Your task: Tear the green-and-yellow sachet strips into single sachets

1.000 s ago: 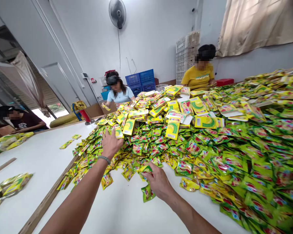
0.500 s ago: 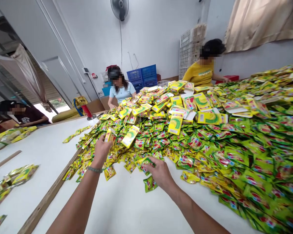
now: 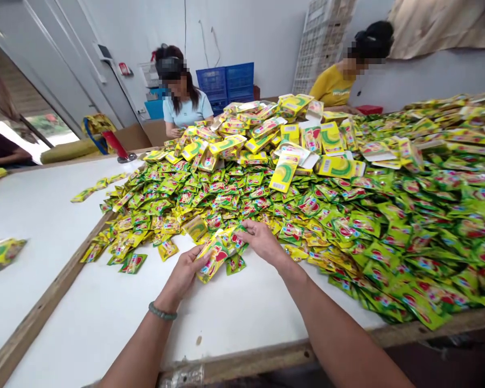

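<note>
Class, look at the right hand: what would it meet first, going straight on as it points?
Probably the box in the left hand, by the packet the right hand holds; depth is unclear, so they may already touch.

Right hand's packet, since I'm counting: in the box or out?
Not fully in: the packet shows between right hand and box; tip, cannot tell.
</note>
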Demonstrator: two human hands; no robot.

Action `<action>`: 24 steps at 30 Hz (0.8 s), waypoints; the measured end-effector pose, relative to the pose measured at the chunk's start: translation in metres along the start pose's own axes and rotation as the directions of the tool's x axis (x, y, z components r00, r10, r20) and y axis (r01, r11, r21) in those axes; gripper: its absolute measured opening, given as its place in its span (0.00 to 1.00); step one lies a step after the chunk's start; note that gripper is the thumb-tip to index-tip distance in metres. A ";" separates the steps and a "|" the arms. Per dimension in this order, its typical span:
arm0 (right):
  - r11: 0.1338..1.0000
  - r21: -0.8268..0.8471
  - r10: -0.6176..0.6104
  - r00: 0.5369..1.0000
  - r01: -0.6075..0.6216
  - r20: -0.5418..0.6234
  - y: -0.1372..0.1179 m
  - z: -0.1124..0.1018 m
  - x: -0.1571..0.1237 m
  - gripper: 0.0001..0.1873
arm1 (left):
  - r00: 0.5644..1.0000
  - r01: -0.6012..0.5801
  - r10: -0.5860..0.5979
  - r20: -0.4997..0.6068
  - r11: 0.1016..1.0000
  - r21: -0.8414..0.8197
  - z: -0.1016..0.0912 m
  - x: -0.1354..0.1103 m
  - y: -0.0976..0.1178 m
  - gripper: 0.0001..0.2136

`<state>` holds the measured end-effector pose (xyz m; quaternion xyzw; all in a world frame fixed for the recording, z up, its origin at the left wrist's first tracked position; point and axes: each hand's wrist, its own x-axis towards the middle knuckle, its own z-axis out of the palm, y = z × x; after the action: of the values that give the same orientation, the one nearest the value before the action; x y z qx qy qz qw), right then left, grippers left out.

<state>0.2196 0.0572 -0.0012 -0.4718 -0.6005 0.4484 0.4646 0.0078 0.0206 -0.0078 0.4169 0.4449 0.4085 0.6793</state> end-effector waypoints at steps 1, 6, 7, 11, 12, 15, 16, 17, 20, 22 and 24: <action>1.000 -0.021 0.001 1.000 -0.001 0.011 0.000 -0.002 0.000 0.14 | 1.000 0.007 -0.007 0.003 1.000 0.006 -0.002 0.000 -0.001 0.18; 0.961 -0.276 0.031 0.998 -0.015 0.054 -0.002 -0.015 0.000 0.14 | 0.999 0.009 -0.012 0.045 0.998 0.065 -0.006 0.002 -0.006 0.16; 0.950 -0.313 0.044 0.997 -0.022 0.063 -0.003 -0.018 0.000 0.14 | 0.999 0.009 -0.013 0.051 0.998 0.067 -0.005 0.003 -0.007 0.16; 0.941 -0.340 0.023 0.996 0.006 0.083 -0.004 -0.024 0.000 0.14 | 1.000 -0.001 -0.001 0.017 0.992 0.126 -0.001 0.004 -0.008 0.16; 0.936 -0.351 0.011 0.996 0.020 0.086 -0.004 -0.023 0.000 0.14 | 1.000 -0.004 0.002 0.014 0.989 0.150 0.000 0.003 -0.008 0.17; 0.907 -0.418 -0.003 0.996 0.040 0.088 -0.004 -0.018 -0.002 0.11 | 0.998 0.001 -0.012 0.059 0.983 0.186 0.008 0.001 -0.008 0.18; 0.899 -0.436 -0.002 0.996 0.041 0.089 -0.004 -0.015 -0.003 0.11 | 0.996 0.008 -0.023 0.082 0.984 0.178 0.011 0.000 -0.008 0.18; 0.895 -0.445 -0.001 0.996 0.039 0.086 -0.004 -0.012 -0.003 0.10 | 0.994 0.016 -0.032 0.100 0.988 0.156 0.013 -0.001 -0.008 0.19; 0.907 -0.420 -0.020 1.000 0.019 0.003 -0.003 -0.006 -0.003 0.09 | 0.991 0.053 -0.058 0.120 0.998 0.043 0.020 -0.001 -0.007 0.21; 0.908 -0.416 -0.099 0.989 0.045 -0.108 -0.002 -0.003 -0.004 0.09 | 0.990 0.073 -0.071 0.126 0.997 -0.016 0.023 -0.002 -0.006 0.23; 0.879 -0.462 -0.222 0.960 0.121 -0.170 -0.001 0.002 -0.005 0.08 | 0.990 0.071 -0.066 0.125 0.997 -0.036 0.024 -0.002 -0.006 0.25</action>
<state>0.2179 0.0516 -0.0013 -0.5568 -0.6723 0.2007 0.4446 0.0314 0.0120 -0.0063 0.4120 0.4076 0.3670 0.7276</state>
